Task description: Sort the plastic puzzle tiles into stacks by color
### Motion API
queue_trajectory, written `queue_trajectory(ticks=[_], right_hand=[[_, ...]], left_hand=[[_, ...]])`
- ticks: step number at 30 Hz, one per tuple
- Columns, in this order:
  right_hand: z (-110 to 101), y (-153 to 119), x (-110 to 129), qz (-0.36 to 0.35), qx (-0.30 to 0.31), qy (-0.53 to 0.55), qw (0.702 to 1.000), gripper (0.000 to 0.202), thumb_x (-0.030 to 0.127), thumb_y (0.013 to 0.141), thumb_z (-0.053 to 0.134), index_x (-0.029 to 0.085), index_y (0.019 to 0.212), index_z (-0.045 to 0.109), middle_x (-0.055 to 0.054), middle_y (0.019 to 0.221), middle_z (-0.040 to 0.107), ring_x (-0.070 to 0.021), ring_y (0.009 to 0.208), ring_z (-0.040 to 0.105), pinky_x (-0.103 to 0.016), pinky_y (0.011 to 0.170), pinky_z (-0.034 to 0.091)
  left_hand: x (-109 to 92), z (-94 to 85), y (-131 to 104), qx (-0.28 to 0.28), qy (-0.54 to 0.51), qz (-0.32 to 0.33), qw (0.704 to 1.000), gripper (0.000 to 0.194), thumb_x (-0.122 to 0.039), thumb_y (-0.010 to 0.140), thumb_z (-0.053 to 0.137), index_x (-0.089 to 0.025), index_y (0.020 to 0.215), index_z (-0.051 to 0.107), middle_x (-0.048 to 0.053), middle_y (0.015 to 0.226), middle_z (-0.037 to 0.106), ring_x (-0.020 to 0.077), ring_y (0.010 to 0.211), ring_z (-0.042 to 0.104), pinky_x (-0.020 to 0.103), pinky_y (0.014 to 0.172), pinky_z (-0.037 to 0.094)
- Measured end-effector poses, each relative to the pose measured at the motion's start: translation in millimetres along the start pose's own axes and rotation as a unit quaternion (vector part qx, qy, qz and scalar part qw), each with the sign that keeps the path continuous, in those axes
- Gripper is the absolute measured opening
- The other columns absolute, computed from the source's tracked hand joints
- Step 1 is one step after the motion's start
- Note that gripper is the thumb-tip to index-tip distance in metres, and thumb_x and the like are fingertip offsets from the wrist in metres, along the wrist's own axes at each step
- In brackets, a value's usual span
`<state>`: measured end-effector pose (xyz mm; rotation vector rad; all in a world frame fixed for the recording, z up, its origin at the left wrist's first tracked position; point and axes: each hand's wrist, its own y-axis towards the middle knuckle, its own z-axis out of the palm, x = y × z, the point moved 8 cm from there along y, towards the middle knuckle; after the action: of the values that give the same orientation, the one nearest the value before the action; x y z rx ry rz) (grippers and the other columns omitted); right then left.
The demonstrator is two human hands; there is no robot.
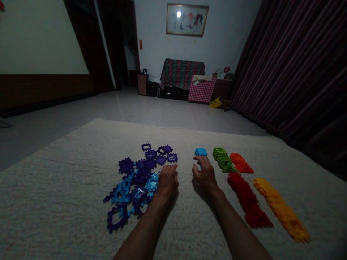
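Purple pieces (142,175) and light blue pieces (121,191) with toothed edges lie in a loose pile on the pale mat. My left hand (168,180) is at the right edge of this pile, its fingers curled down; whatever they may hold is hidden. My right hand (204,173) is just below a small light blue stack (201,151), thumb and fingers apart, with nothing visible between them. To its right lie overlapping rows of green pieces (222,159), orange pieces (240,163), red pieces (248,200) and yellow pieces (280,207).
The mat (81,173) ends at a tiled floor (168,112). Farther back are a cloth-covered object (181,74), a red checked cloth (201,90) and a yellow object (215,103). A dark curtain (287,72) hangs at the right.
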<state>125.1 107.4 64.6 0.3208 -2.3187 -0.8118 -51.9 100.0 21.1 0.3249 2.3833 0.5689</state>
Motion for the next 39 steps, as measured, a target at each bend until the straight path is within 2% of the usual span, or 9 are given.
queue_trajectory(ticks=[3, 9, 12, 15, 22, 27, 32, 35, 39], right_hand=[[20.4, -6.6, 10.2, -0.004, 0.066, 0.036, 0.997, 0.027, 0.015, 0.082, 0.049, 0.020, 0.103, 0.064, -0.010, 0.101, 0.066, -0.0226, 0.089, 0.063, -0.036, 0.079, 0.053], [35.9, -14.6, 18.5, -0.026, 0.117, 0.038, 0.992, 0.023, 0.014, 0.086, 0.049, 0.020, 0.099, 0.067, -0.009, 0.097, 0.067, -0.0229, 0.092, 0.063, -0.037, 0.084, 0.051], [37.5, -15.7, 20.1, -0.042, 0.127, 0.028, 0.991, 0.023, 0.012, 0.085, 0.048, 0.020, 0.095, 0.068, -0.009, 0.094, 0.067, -0.0230, 0.092, 0.062, -0.037, 0.085, 0.050], [37.8, -16.9, 21.3, -0.054, 0.128, 0.027, 0.990, 0.023, 0.012, 0.085, 0.047, 0.019, 0.092, 0.068, -0.009, 0.092, 0.068, -0.0229, 0.092, 0.062, -0.037, 0.087, 0.049], [36.6, -16.0, 13.8, 0.001, 0.110, 0.056, 0.992, 0.021, 0.019, 0.086, 0.049, 0.018, 0.090, 0.070, -0.009, 0.094, 0.071, -0.0223, 0.093, 0.064, -0.038, 0.089, 0.050], [43.3, -40.2, 30.3, 0.051, 0.161, 0.034, 0.985, 0.038, 0.026, 0.084, 0.057, 0.018, 0.120, 0.066, -0.013, 0.121, 0.068, -0.0262, 0.115, 0.061, -0.046, 0.104, 0.045], [42.3, -82.9, 78.3, 0.002, 0.201, 0.019, 0.979, 0.073, 0.033, 0.076, 0.070, 0.020, 0.144, 0.049, -0.016, 0.154, 0.045, -0.0318, 0.143, 0.040, -0.055, 0.117, 0.031], [39.4, -93.6, 91.9, -0.024, 0.185, 0.011, 0.982, 0.067, 0.030, 0.079, 0.067, 0.020, 0.143, 0.051, -0.015, 0.155, 0.044, -0.0311, 0.144, 0.039, -0.056, 0.118, 0.030], [38.0, -89.7, 90.5, -0.054, 0.143, 0.013, 0.988, 0.048, 0.025, 0.083, 0.064, 0.021, 0.131, 0.061, -0.015, 0.145, 0.054, -0.0301, 0.136, 0.049, -0.053, 0.114, 0.037]], left_hand=[[-1.5, 0.5, 0.9, 0.009, -0.003, 0.004, 1.000, 0.042, 0.002, 0.079, 0.051, -0.016, 0.112, 0.069, 0.010, 0.102, 0.074, 0.0230, 0.102, 0.066, 0.040, 0.097, 0.054], [-14.3, -6.4, 2.8, -0.019, -0.062, 0.016, 0.998, 0.049, 0.005, 0.072, 0.050, -0.017, 0.111, 0.071, 0.009, 0.109, 0.075, 0.0225, 0.106, 0.068, 0.042, 0.102, 0.054], [-23.4, -21.1, 8.7, -0.038, -0.098, 0.017, 0.994, 0.052, 0.006, 0.072, 0.045, -0.018, 0.110, 0.072, 0.008, 0.109, 0.076, 0.0205, 0.106, 0.069, 0.038, 0.100, 0.055], [-21.6, -48.2, 18.2, -0.063, -0.116, -0.004, 0.991, 0.050, 0.004, 0.075, 0.042, -0.017, 0.109, 0.073, 0.007, 0.108, 0.077, 0.0187, 0.104, 0.070, 0.034, 0.099, 0.056], [38.8, -120.2, 10.3, -0.097, 0.029, -0.128, 0.987, 0.042, -0.005, 0.081, 0.046, -0.017, 0.109, 0.074, 0.008, 0.109, 0.076, 0.0221, 0.106, 0.069, 0.037, 0.103, 0.052], [74.3, -148.5, -28.2, -0.092, 0.149, -0.221, 0.959, 0.039, -0.014, 0.085, 0.051, -0.013, 0.119, 0.068, 0.016, 0.120, 0.070, 0.0281, 0.117, 0.062, 0.043, 0.105, 0.047], [75.1, -144.5, -56.3, -0.084, 0.178, -0.264, 0.944, 0.039, -0.027, 0.090, 0.054, -0.015, 0.126, 0.063, 0.018, 0.124, 0.066, 0.0316, 0.119, 0.058, 0.047, 0.101, 0.046], [66.9, -128.6, -57.7, -0.076, 0.172, -0.241, 0.952, 0.040, -0.027, 0.091, 0.052, -0.014, 0.128, 0.062, 0.018, 0.128, 0.063, 0.0314, 0.121, 0.058, 0.047, 0.103, 0.045], [56.4, -104.1, -51.8, -0.059, 0.171, -0.196, 0.964, 0.041, -0.025, 0.093, 0.050, -0.011, 0.130, 0.061, 0.021, 0.138, 0.058, 0.0313, 0.129, 0.054, 0.045, 0.109, 0.043]])
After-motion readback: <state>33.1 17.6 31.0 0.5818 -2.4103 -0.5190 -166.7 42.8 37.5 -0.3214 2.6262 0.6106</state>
